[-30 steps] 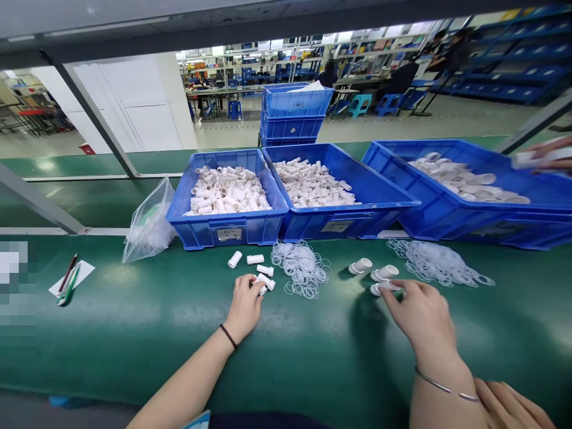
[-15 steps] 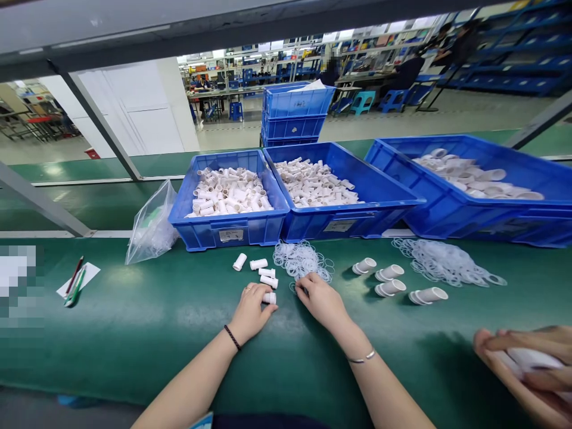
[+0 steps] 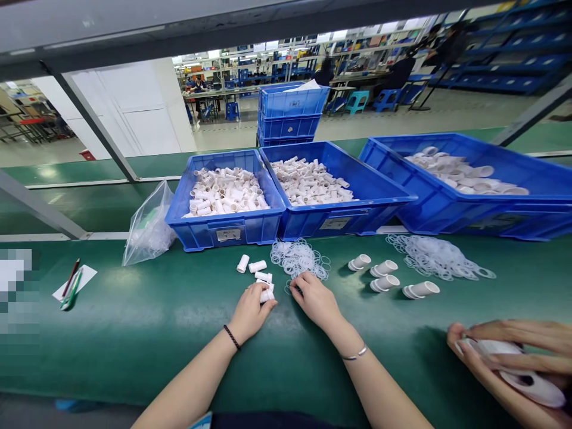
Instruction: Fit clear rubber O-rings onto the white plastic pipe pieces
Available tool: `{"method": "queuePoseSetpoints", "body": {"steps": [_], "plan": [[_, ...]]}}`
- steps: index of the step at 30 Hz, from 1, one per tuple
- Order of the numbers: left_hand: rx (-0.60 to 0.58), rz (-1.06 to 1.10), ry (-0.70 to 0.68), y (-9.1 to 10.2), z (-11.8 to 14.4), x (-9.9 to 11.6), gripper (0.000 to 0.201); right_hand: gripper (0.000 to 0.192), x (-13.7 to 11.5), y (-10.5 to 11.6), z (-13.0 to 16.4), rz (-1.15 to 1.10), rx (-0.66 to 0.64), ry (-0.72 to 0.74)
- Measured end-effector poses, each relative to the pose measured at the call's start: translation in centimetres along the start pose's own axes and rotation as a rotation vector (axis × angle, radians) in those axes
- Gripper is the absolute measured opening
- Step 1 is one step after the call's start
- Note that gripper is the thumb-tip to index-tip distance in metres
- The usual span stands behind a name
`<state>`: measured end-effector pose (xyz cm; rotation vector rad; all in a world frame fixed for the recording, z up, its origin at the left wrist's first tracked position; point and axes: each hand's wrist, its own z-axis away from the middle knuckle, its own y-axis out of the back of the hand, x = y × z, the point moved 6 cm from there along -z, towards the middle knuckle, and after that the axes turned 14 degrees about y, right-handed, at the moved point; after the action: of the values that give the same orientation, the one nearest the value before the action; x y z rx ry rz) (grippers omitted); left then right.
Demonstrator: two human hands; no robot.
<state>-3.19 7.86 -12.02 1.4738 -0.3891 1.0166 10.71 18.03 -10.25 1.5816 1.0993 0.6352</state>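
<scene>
From the head camera, the left hand (image 3: 251,310) rests on the green tabletop (image 3: 134,333) with its fingers curled around a short white plastic tube (image 3: 267,294), which it holds at the fingertips. Three more white tubes (image 3: 255,267) lie loose on the tabletop just beyond it. The right hand (image 3: 315,300) lies close beside the left, its fingers bent down and pinching at the near edge of a heap of clear rubber rings (image 3: 298,260); whether a ring is actually between its fingertips cannot be told.

To the right of that heap lie four flanged white caps (image 3: 386,277) on their sides, and beyond them a second, larger pile of rings (image 3: 435,257). Along the back of the tabletop stand three blue bins: the left bin (image 3: 226,229) and the middle bin (image 3: 344,223) are filled with white tubes, the right bin (image 3: 469,211) with wider white parts. A clear plastic bag (image 3: 149,229) leans just left of the left bin. Farther left, pens (image 3: 70,285) lie on a slip of paper.

At the lower right, another person's hands (image 3: 504,357) hold a larger white tube.
</scene>
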Motion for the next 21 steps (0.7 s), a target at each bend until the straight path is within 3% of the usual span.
{"method": "queuePoseSetpoints", "body": {"steps": [9, 15, 21], "plan": [[-0.03, 0.093, 0.016, 0.1, 0.6, 0.1, 0.047, 0.013, -3.0, 0.4, -0.3, -0.459, 0.119, 0.03], [-0.002, 0.072, 0.01, -0.1, 0.6, 0.0, 0.023, 0.012, -3.7, -1.0, -0.4, -0.478, 0.097, 0.05], [-0.117, 0.051, -0.154, -0.5, 1.0, 0.9, 0.015, 0.011, -3.3, -1.7, -0.5, -0.61, 0.106, 0.012]]}}
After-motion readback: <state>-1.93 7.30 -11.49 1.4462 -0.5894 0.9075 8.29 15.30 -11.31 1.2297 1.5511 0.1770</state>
